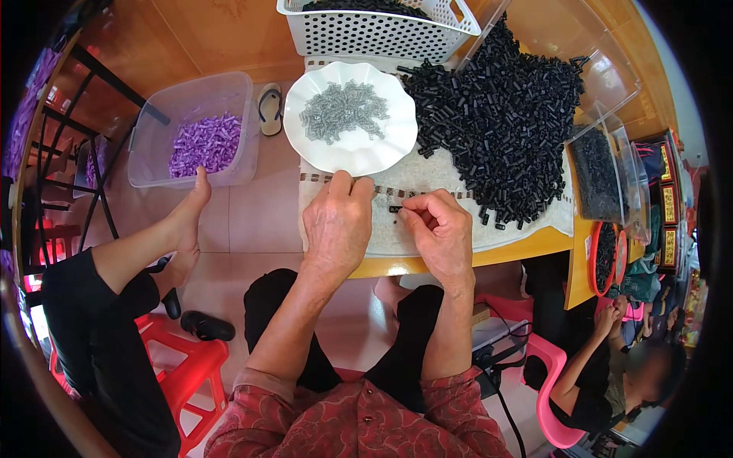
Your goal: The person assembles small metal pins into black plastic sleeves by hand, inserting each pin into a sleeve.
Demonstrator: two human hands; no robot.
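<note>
Black plastic cylinder (395,208), small, near the front edge of the worktop (534,246): I see the right hand (441,231) pinching it; whether the left hand (337,220), beside the wavy-edged white plate (347,159), grips anything, I cannot tell.

Light is bright, fairly even. Glare sits on glossy yellow wooden table edge (395,269), five o'clock. White scalloped plate (401,122), twelve o'clock, reflects brightly. Rim blackens, lines bow; seated person in black (592,404), four o'clock, partly blurred.

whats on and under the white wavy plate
A heap of small clear pieces lies on the white plate; a pale cloth shows past its edge. What lies directly beneath is covered.
</note>
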